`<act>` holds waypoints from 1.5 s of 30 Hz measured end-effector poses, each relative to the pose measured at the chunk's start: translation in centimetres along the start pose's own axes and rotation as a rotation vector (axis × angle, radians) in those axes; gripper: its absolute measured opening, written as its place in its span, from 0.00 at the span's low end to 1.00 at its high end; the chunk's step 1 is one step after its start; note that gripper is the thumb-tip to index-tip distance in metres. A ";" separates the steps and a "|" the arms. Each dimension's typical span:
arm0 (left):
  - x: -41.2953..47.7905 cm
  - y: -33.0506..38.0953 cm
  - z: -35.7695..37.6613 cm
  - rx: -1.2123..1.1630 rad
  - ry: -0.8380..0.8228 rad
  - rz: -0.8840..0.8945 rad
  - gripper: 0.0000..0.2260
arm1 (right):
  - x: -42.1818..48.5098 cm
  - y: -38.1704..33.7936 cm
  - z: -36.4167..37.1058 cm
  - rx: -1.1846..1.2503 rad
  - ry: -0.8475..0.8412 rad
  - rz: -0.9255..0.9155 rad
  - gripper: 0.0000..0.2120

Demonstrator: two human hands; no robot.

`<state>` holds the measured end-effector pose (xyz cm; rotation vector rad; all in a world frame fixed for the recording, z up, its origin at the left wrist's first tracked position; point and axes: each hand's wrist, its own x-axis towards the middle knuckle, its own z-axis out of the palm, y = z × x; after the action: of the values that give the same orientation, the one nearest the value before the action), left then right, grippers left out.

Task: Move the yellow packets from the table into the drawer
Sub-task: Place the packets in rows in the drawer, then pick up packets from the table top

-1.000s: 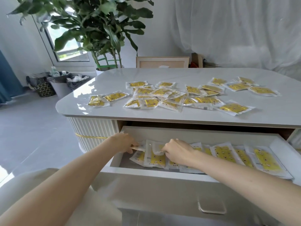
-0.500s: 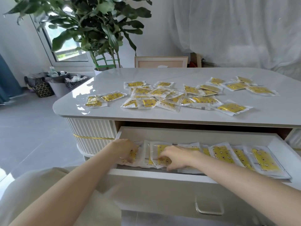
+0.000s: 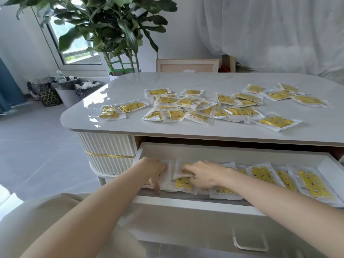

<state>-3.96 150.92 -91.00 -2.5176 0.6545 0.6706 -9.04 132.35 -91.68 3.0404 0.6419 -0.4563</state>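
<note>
**Both hands in the drawer, heaps of packets up top**

Both hands down in the left end of the open drawer (image 3: 223,153), pulled out from under the bench (image 3: 186,81). Left hand (image 3: 151,169) right at the left corner, fingers (image 3: 156,188) bent down onto the packets there. Can't tell if actually pinching one or just pushing. Right hand (image 3: 204,174) just beside it, fingers (image 3: 187,168) stretched out fairly flat and a bit apart, pressing on a packet.

Overlapping row of packets (image 3: 312,183) running along to the drawer's right end. Plenty more yellow packets (image 3: 275,121) scattered on the bench: a loose pile in the middle, two off left, a few far right.

Potted plant (image 3: 111,28) behind the left corner, bins (image 3: 68,90) on the floor by the window.
</note>
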 end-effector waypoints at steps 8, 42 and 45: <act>0.0 0.9 -0.2 -0.033 0.027 -0.026 0.37 | 0.2 0.5 0.6 -0.126 -0.054 -0.019 0.33; -6.4 2.3 -11.9 -0.466 0.923 0.194 0.16 | -7.5 10.8 -8.9 0.149 0.547 0.710 0.21; -5.0 3.6 -12.9 -0.459 0.941 0.229 0.18 | -7.4 12.1 -8.2 0.204 0.478 0.815 0.27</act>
<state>-5.41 142.89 -79.22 -3.1677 1.2142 -0.4265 -8.46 118.79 -82.48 3.2257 -0.7067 0.2451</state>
